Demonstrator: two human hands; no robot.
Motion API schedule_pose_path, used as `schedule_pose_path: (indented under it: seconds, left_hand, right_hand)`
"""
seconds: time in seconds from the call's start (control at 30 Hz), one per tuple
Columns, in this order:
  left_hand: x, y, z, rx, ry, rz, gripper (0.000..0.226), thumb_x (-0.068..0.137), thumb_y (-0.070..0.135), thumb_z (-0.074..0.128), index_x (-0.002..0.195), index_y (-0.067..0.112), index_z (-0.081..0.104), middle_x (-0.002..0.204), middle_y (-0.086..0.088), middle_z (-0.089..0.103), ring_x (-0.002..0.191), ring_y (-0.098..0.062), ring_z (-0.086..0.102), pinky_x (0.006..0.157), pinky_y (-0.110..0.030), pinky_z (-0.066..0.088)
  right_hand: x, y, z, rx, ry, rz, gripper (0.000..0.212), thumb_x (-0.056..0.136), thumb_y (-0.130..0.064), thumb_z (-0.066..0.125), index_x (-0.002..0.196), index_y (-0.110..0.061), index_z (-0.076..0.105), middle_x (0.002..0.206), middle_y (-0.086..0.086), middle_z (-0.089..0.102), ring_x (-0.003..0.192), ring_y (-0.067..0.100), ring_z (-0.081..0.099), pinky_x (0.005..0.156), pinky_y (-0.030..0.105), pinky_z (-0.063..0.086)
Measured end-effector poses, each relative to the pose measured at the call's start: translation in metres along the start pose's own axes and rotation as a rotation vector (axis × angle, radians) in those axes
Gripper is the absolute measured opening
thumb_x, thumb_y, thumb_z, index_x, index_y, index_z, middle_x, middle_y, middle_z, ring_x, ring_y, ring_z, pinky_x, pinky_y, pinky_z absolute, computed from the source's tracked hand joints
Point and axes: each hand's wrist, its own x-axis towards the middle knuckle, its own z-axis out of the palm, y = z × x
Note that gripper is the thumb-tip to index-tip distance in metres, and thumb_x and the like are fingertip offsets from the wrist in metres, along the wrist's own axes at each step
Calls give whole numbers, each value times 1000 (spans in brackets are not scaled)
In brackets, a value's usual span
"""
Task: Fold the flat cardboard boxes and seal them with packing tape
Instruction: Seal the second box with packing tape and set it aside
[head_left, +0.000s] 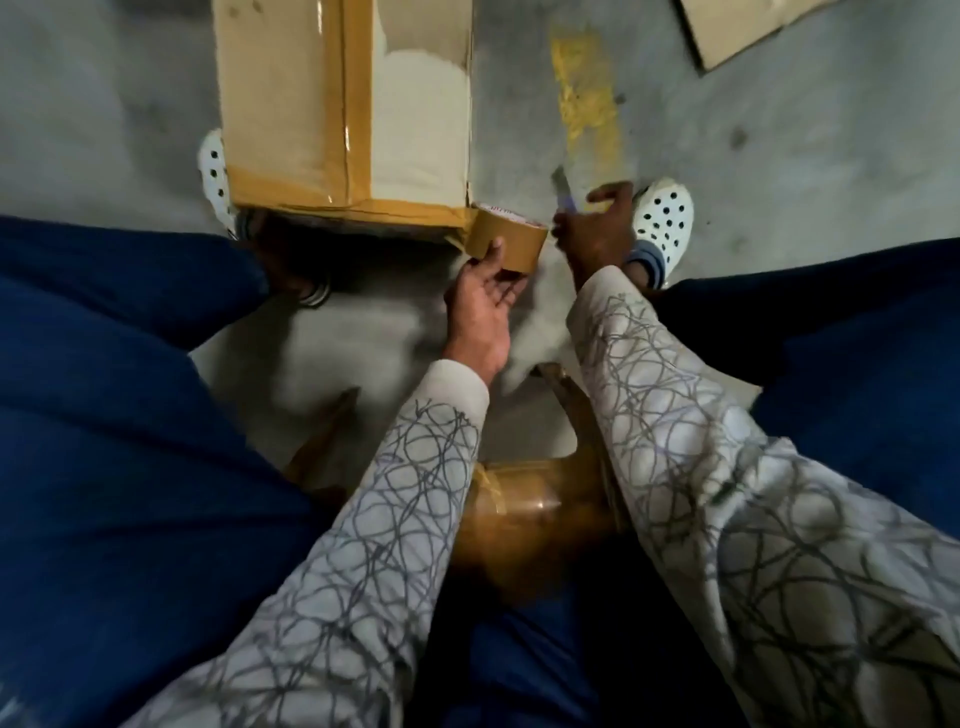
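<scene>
The cardboard box (291, 104) is matt brown paperboard with one paler, duller patch. Its tape strips (356, 104) and the tape roll (511, 241) are glossy tan plastic film. The floor (779, 156) is rough matt concrete. The sleeves (395, 519) are soft printed cloth. The shoes (665, 213) are smooth perforated white plastic. The small tool (569, 200) is too blurred to classify.

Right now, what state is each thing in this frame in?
cardboard box: folded up, top seam taped.
tape roll: held against the box's near right corner.
left hand: grips the tape roll.
right hand: curled round a small blurred object.
flat cardboard: unfolded, lying flat.
</scene>
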Motion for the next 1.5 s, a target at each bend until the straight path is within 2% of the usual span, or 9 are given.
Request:
schedule_pose_path:
  seconds: [0.13,0.23,0.47,0.63,0.8,0.9,0.97,1.1,1.5]
  left_hand:
    - [-4,17,-12,36,181,90,42,86,19,73,124,7,59,114,-16,69,105,-30,65,86,-39,54]
    - [-7,37,-29,31,329,218,84,75,21,78,148,20,37,124,-13,66,113,-29,64,100,-49,51]
    - [8,112,-39,63,188,153,80,92,24,69,155,30,20,153,-5,36,137,-29,39,104,-54,45]
    - [112,156,-72,428,293,351,115,49,31,80,151,40,27,146,-3,47,126,-22,54,95,-43,56]
    - [34,194,-37,564,249,659,115,75,-14,62,157,39,1,165,-5,14,141,-18,33,100,-16,35]
    - [45,190,-45,452,233,642,114,77,-5,67,156,38,-2,165,-9,13,146,-23,30,111,-32,37]
    - [52,169,-46,328,279,508,102,79,27,71,156,35,5,160,-14,28,140,-30,41,111,-49,41]
    - [14,91,-18,69,128,107,50,96,48,55,128,10,55,117,-12,65,107,-28,62,82,-35,51]
    - [1,36,-6,-10,104,147,38,88,-4,45,118,5,65,118,-13,68,102,-25,64,94,-34,51]
  right_hand:
    - [-32,-62,-19,23,-148,-290,23,76,-5,56,72,-27,63,75,3,72,65,23,72,59,29,55]
    - [-65,-77,-12,-127,-360,-383,25,79,-8,55,79,-24,74,89,2,76,80,22,74,72,28,55]
    - [-100,-55,1,-352,-335,-484,54,78,-31,83,126,-14,66,120,8,65,100,20,68,90,31,56]
    - [-111,-59,6,-287,-382,-443,53,77,-15,81,128,-16,65,118,6,66,90,20,69,82,38,60]
    - [-118,-65,21,-160,-383,-447,48,80,-4,77,126,-15,65,115,3,67,80,3,67,64,15,55]
    - [-121,-70,29,-104,-391,-443,48,79,1,75,123,-16,67,114,2,69,80,6,67,64,12,51]
    - [-121,-72,32,-100,-383,-436,50,78,5,73,122,-17,67,116,3,68,85,13,69,63,16,55]
    - [-119,-68,32,-87,-337,-443,44,83,4,68,123,-14,67,116,7,67,78,8,68,62,21,56]
    - [-70,-104,56,-574,-300,-699,62,61,-39,90,113,-20,62,117,2,57,97,21,60,86,38,55]
